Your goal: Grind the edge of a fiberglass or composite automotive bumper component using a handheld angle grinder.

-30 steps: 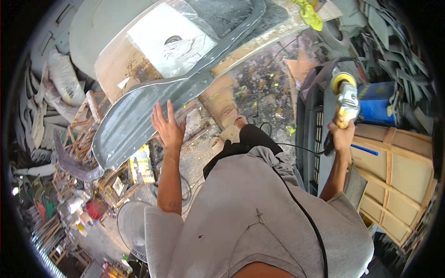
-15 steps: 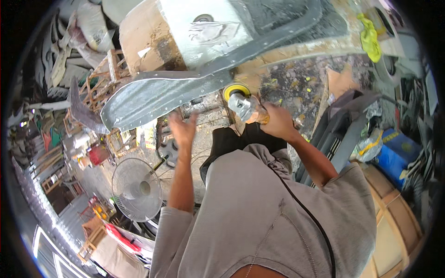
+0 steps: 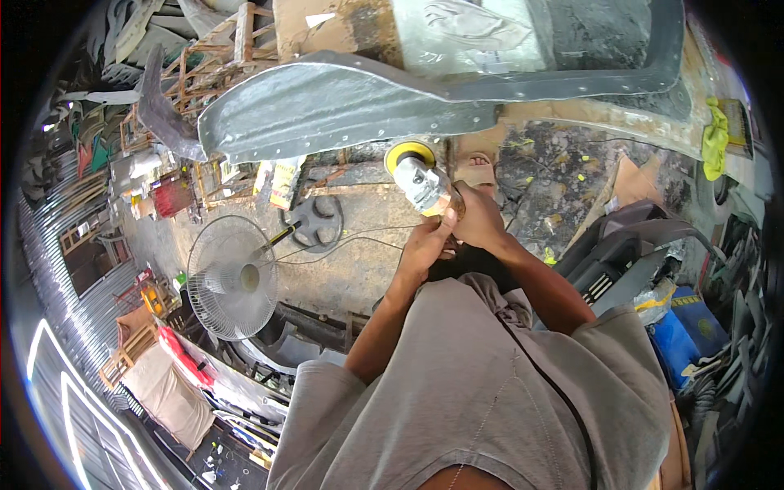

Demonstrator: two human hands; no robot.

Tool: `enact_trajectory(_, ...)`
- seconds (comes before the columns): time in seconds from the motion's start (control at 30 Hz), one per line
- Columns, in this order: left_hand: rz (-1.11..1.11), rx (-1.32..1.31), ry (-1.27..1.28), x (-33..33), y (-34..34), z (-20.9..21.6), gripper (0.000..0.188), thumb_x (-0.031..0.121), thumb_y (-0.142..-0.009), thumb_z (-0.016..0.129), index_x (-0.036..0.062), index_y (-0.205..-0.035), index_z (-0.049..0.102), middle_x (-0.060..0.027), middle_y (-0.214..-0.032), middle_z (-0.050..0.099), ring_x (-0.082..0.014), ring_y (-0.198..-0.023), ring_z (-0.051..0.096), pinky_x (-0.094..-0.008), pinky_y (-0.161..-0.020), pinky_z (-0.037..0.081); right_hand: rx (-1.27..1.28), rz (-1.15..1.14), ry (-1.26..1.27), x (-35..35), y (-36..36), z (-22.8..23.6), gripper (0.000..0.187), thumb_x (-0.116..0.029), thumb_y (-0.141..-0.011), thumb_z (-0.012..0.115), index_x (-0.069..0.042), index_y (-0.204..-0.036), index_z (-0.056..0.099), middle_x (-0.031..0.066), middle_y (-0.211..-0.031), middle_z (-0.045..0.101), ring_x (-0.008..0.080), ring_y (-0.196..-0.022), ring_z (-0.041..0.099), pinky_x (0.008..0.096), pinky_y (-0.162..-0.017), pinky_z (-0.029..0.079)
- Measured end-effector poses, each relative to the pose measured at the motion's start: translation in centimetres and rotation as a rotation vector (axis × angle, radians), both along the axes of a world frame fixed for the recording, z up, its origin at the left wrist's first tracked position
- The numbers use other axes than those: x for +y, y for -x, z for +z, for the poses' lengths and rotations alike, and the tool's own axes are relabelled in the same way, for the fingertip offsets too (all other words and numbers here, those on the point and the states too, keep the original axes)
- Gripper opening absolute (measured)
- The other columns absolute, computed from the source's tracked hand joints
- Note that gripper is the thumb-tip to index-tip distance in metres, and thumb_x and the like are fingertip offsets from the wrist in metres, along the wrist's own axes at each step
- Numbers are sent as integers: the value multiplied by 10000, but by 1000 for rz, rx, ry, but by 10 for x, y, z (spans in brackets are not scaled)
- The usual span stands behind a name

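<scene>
Now | left hand (image 3: 420,251), spread and empty before, curls around the angle grinder's (image 3: 422,187) rear | right hand (image 3: 480,219) grips its body | likely steadier, two-handed control

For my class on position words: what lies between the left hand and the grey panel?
In the head view, the grinder shows between the left hand and the grey panel, its yellow pad nearest the panel.

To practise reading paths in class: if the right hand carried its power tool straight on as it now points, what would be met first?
Probably the grey panel, at its near edge: the power tool in the right hand points that way, though depth is unclear.
</scene>
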State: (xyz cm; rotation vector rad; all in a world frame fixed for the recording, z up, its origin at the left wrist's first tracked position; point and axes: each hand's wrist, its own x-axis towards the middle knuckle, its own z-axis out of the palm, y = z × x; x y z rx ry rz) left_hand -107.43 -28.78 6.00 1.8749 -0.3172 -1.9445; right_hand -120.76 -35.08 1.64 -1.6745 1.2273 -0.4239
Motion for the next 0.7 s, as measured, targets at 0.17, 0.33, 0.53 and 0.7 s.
enact_trajectory(0.17,-173,-365,-84,18,-75,-3,608,548,-893,590,-52,-950,672,-147,-878,696,-189,-850,668,-308,-730,519,-64,-36,35,17,-65,-10,426,-288,-710,753,-46,-1002,559,204,-860,651,418,-839,628,466,-689,494)
enact_trajectory(0.33,-48,-503,485,18,-116,-30,622,467,-800,746,-67,-1097,629,-146,-969,694,-234,-919,652,-355,-829,500,-73,-25,55,29,-133,-27,325,-256,-751,695,-27,-927,546,208,-834,640,431,-805,622,481,-680,499)
enact_trajectory(0.53,255,-453,494,18,-139,-54,460,309,-753,830,-13,-1047,683,-68,-990,688,-136,-875,618,-297,-793,493,-67,-88,25,38,-178,-51,337,-276,-749,697,-30,-923,546,211,-851,651,435,-807,628,494,-672,495)
enact_trajectory(0.7,315,-439,550,17,-147,-73,390,247,-748,828,-12,-1005,688,-47,-943,689,-117,-816,613,-284,-757,497,-161,-171,93,41,-192,-78,327,-266,-739,709,-50,-928,553,202,-853,651,427,-810,629,483,-672,496)
